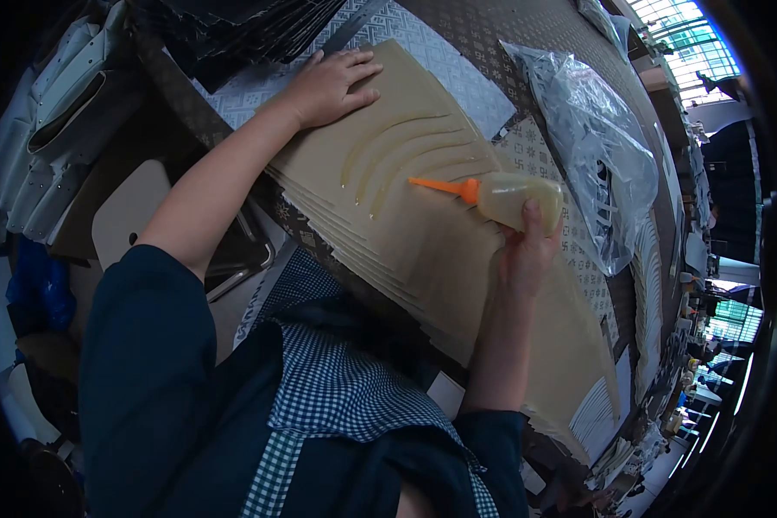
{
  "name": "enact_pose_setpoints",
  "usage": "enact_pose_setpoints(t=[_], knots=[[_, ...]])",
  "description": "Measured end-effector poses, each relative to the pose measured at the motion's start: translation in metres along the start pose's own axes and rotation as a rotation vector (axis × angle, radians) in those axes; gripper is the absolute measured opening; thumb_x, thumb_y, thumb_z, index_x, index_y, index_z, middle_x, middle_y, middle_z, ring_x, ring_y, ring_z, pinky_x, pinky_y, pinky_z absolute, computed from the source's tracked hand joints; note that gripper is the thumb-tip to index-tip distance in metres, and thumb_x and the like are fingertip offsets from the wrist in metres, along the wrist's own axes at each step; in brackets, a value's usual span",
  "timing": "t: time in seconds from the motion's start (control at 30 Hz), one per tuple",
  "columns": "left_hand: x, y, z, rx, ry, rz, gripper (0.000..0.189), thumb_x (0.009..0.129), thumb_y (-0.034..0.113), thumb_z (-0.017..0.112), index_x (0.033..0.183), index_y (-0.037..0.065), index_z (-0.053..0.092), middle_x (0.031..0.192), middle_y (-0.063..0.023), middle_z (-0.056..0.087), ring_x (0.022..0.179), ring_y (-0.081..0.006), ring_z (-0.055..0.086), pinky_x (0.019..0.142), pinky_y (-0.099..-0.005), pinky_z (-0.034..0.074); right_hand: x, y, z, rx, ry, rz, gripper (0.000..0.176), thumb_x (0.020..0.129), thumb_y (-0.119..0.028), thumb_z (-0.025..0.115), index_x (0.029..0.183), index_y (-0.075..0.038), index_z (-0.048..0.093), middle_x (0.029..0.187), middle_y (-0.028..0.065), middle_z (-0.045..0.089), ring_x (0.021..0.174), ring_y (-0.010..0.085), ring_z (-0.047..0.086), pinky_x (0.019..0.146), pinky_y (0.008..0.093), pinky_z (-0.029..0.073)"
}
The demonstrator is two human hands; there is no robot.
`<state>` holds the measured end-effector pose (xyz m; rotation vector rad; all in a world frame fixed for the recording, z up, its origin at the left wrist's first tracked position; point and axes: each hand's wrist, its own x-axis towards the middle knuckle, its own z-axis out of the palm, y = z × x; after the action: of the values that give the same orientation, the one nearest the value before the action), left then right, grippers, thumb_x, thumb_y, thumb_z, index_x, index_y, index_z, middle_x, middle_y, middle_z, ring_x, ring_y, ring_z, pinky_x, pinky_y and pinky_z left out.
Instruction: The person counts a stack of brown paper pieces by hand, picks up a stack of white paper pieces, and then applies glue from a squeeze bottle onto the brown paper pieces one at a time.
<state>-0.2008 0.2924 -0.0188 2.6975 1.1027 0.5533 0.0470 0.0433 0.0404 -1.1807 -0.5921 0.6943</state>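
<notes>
In the head view, the person is leaning over a patterned grey-and-brown worktop [457,69]. A fanned stack of tan card sheets [406,250] is lying across the middle of it, running from 11 o'clock down to 4 o'clock.

The left hand [332,86] is lying flat with its fingers spread on the top end of the stack at 11 o'clock. It is pressing down and gripping nothing.

The right hand [525,255] is closing round the base of a soft translucent squeeze bottle [518,197] of yellowish glue at 2 o'clock. The thumb is bearing on the bottle's side. The bottle's orange cone nozzle [445,186] is pointing toward 9 o'clock, with its tip at the sheet surface, though contact cannot be told.

Four curved glossy glue lines [397,155] are shining on the card just above the nozzle, side by side and apart from one another. A crumpled clear plastic bag [596,147] is lying at 2 o'clock, just beyond the bottle. A narrow stack of white card strips [596,410] is sitting at 4 o'clock.

Judging by this, the person is running beads of glue over the stepped sheets, and the lower steps of the fan are showing no glue. Another bead would call for an even squeeze, the tip following the same curve one step lower, and the flat hand pinning the fan so the sheets are not slipping.
</notes>
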Motion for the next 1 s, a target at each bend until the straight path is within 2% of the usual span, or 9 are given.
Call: enact_pose_setpoints(t=[0.27, 0.57, 0.87, 1.0], knots=[[0.001, -0.001, 0.002, 0.002, 0.003, 0.002, 0.057, 0.094, 0.052, 0.047, 0.139, 0.017, 0.049, 0.15, -0.0068, 0.039, 0.14, -0.0251, 0.033, 0.112, -0.0555, 0.021, -0.005, -0.003, -0.002, 0.033, -0.093, 0.048, 0.038, 0.088, -0.007, 0.067, 0.123, -0.004, 0.05, 0.108, 0.0078, 0.06, 0.096, 0.0177, 0.063, 0.079, 0.0335, 0.058], [0.0, 0.0, 0.002, -0.005, 0.014, -0.005, 0.057, 0.094, 0.052, 0.047, 0.139, 0.017, 0.05, 0.15, -0.0067, 0.039, 0.139, -0.0252, 0.034, 0.113, -0.0535, 0.021, -0.014, -0.003, -0.011, 0.056, -0.171, 0.102, 0.046, 0.087, -0.008, 0.069, 0.127, -0.003, 0.048, 0.113, 0.0076, 0.06, 0.101, 0.0174, 0.061, 0.088, 0.0311, 0.052], [0.001, -0.003, 0.005, 0.008, 0.039, 0.017, 0.056, 0.093, 0.05, 0.048, 0.137, 0.016, 0.051, 0.148, -0.0075, 0.041, 0.138, -0.0254, 0.035, 0.112, -0.0526, 0.023, -0.023, -0.006, -0.01, 0.067, -0.176, 0.116, 0.053, 0.086, -0.007, 0.07, 0.133, -0.003, 0.045, 0.114, 0.0072, 0.059, 0.104, 0.0176, 0.06, 0.089, 0.0316, 0.051], [0.001, -0.002, 0.003, 0.014, 0.031, 0.009, 0.056, 0.093, 0.05, 0.049, 0.138, 0.017, 0.05, 0.148, -0.0071, 0.041, 0.138, -0.0252, 0.035, 0.112, -0.053, 0.023, -0.018, -0.003, -0.008, 0.05, -0.101, 0.081, 0.048, 0.088, -0.008, 0.068, 0.13, -0.003, 0.046, 0.114, 0.008, 0.059, 0.105, 0.0194, 0.06, 0.089, 0.0342, 0.053]])
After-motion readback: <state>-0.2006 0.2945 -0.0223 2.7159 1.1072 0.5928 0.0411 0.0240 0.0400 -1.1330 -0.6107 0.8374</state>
